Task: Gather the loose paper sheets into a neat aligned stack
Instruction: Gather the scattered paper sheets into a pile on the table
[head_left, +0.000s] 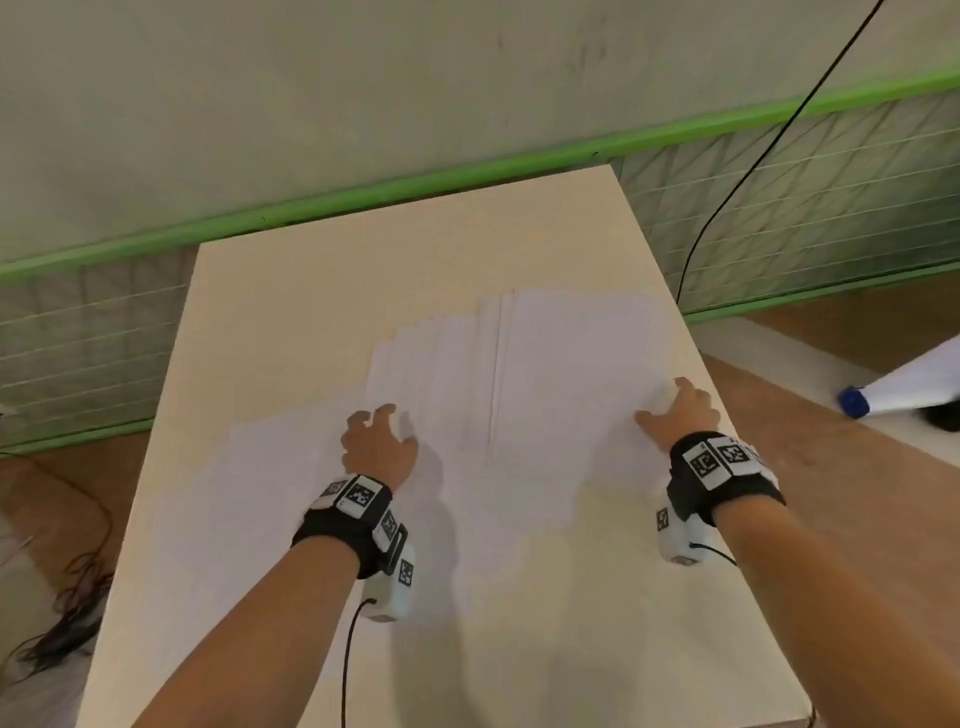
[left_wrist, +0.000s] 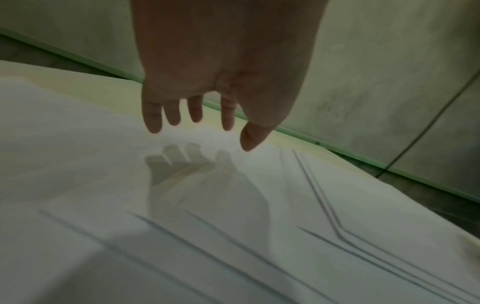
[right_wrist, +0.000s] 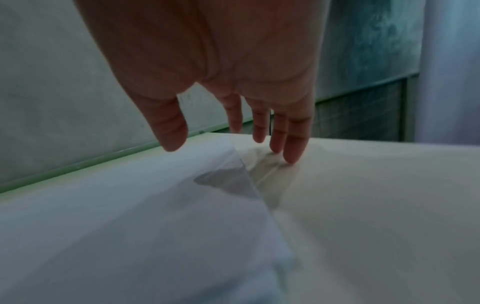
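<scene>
A pale cream desk (head_left: 322, 291) fills the middle of the head view, its far edge toward 12 o'clock against a grey-green wall (head_left: 311, 93) crossed by a bright green rail (head_left: 467, 176), with wire mesh panels (head_left: 78, 338) below it at 9 and 2 o'clock. The loose paper sheets (head_left: 545, 364) lie fanned and overlapping across the desk's centre, spreading from 9 o'clock over to 3 o'clock, their staggered edges plain in the left wrist view (left_wrist: 337, 226). The left hand (head_left: 376, 447) hangs above the sheets at about 7 o'clock of the spread, its grip apart, fingers (left_wrist: 153, 117) loosely bent and clear of the paper, with its shadow on the sheets beneath. The right hand (head_left: 678, 415) is at the 3 o'clock edge of the spread, grip apart, fingertips (right_wrist: 292, 156) touching the bare desk just beside a sheet edge (right_wrist: 241, 164), the thumb above the paper. A black cable (head_left: 748, 171) hangs down at 2 o'clock; brown floor (head_left: 831, 467) shows at 3 o'clock, where a white object with a blue cap (head_left: 854, 402) lies
</scene>
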